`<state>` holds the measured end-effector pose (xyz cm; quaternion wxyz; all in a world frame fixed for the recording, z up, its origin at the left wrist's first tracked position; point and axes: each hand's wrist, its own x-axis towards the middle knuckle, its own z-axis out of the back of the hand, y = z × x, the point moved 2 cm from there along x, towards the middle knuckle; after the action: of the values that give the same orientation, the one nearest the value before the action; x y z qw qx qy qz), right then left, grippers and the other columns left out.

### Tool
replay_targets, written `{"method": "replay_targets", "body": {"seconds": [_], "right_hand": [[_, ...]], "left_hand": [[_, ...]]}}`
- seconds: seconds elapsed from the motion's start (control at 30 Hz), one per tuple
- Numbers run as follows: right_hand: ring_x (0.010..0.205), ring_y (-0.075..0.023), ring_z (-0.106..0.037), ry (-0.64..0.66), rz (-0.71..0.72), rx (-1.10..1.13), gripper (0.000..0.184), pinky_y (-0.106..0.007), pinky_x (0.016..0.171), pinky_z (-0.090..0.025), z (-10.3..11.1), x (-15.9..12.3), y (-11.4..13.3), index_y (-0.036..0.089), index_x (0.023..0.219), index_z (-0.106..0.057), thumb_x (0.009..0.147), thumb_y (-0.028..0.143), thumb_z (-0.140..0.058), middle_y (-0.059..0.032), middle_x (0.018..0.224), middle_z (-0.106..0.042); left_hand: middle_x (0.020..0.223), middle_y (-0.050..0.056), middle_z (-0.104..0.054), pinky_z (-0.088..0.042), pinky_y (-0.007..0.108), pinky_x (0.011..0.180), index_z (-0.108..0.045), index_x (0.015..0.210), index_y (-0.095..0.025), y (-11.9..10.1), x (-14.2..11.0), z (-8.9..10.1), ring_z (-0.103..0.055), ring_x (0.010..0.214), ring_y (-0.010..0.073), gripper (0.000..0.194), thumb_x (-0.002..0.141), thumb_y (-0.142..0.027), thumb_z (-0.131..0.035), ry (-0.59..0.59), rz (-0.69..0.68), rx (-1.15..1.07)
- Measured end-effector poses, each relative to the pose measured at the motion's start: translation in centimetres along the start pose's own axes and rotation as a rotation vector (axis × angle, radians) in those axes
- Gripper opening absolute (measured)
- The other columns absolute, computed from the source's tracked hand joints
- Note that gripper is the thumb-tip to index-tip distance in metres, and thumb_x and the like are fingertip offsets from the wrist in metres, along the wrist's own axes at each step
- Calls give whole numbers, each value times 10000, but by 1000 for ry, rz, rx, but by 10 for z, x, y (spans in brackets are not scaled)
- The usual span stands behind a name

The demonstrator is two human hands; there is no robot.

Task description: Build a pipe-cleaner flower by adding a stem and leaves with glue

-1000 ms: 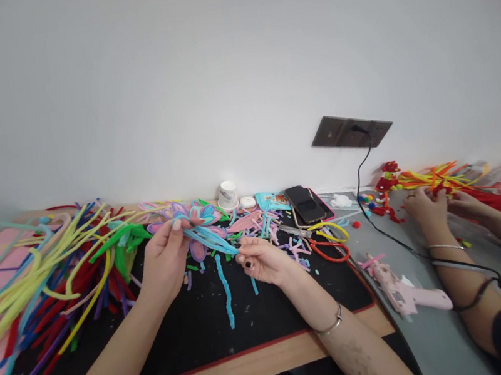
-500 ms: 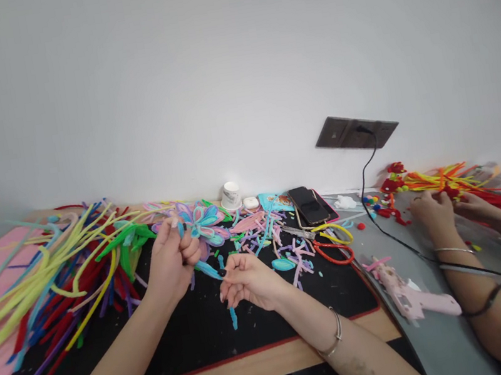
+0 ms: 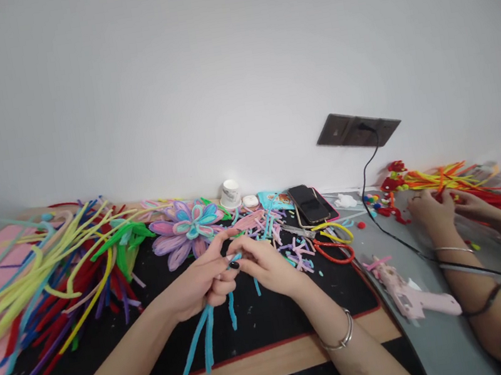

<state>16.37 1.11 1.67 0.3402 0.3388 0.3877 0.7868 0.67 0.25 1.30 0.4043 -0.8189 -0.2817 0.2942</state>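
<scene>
My left hand [image 3: 203, 280] is closed round a folded light blue pipe cleaner [image 3: 202, 339], whose two ends hang down toward the front edge of the black mat [image 3: 271, 320]. My right hand [image 3: 267, 264] meets it from the right and pinches the top of the same blue pipe cleaner between thumb and fingers. Both hands hover over the middle of the mat. Just behind them lies a finished purple and blue pipe-cleaner flower [image 3: 185, 229].
A big heap of long coloured pipe cleaners [image 3: 50, 276] covers the left. Cut scraps [image 3: 283, 242], a phone [image 3: 309, 203], a small white cup [image 3: 229, 193] and a pink glue gun [image 3: 411, 298] lie right of centre. Another person's hands [image 3: 439, 208] work red pipe cleaners at far right.
My left hand left the flower, which now lies on the mat, and came down to the middle. Both hands have closed together on the blue pipe cleaner, now folded and hanging down.
</scene>
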Motion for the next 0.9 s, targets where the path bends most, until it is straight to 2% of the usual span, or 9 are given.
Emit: {"method": "replay_targets", "body": {"seconds": [0.1, 0.27, 0.37, 0.6, 0.77, 0.9], "right_hand": [[551, -93, -392, 13, -17, -26, 93, -213, 533, -301, 0, -1, -2, 199, 946, -528, 887, 270, -524, 51, 686, -463], [511, -84, -307, 56, -25, -88, 232, -213, 501, -235, 3, 1, -3, 199, 746, -430, 921, 344, -478, 78, 583, -324], [525, -86, -294, 85, 4, -125, 284, -216, 519, -239, 2, 2, -2, 201, 696, -374, 939, 335, -437, 73, 590, -299], [535, -92, -284, 64, 55, -178, 299, -220, 542, -253, 0, 1, -2, 211, 659, -289, 939, 263, -381, 68, 593, -265], [537, -98, -321, -2, 61, -235, 293, -227, 546, -270, 2, 2, -3, 212, 657, -303, 939, 263, -363, 57, 602, -325], [541, -102, -349, -48, 84, -277, 278, -232, 560, -280, 5, 2, -4, 211, 672, -325, 944, 254, -367, 52, 603, -347]], "left_hand": [[580, -115, -258, -119, 107, 386, -264, 1290, -402, 3, 1, -1, -189, 387, 33, 555, 830, -242, -531, 9, 11, 16], [591, -114, -298, -111, 133, 401, -204, 1314, -401, 4, 2, -2, -178, 412, 39, 530, 875, -303, -484, 5, -30, 102], [589, -115, -294, -110, 138, 403, -202, 1313, -397, 5, 1, -3, -163, 418, 43, 538, 865, -272, -472, 16, -32, 122], [614, -100, -295, -89, 150, 405, -211, 1302, -392, 7, 1, -3, -123, 435, 49, 527, 859, -197, -418, 55, -17, 96], [646, -90, -303, -114, 154, 433, -282, 1260, -322, 7, 4, 0, -154, 477, 52, 406, 898, -304, -464, 68, -47, 89], [681, -77, -342, -142, 162, 451, -329, 1208, -277, 7, 5, 3, -186, 504, 55, 350, 913, -410, -461, 27, -79, 204]]}}
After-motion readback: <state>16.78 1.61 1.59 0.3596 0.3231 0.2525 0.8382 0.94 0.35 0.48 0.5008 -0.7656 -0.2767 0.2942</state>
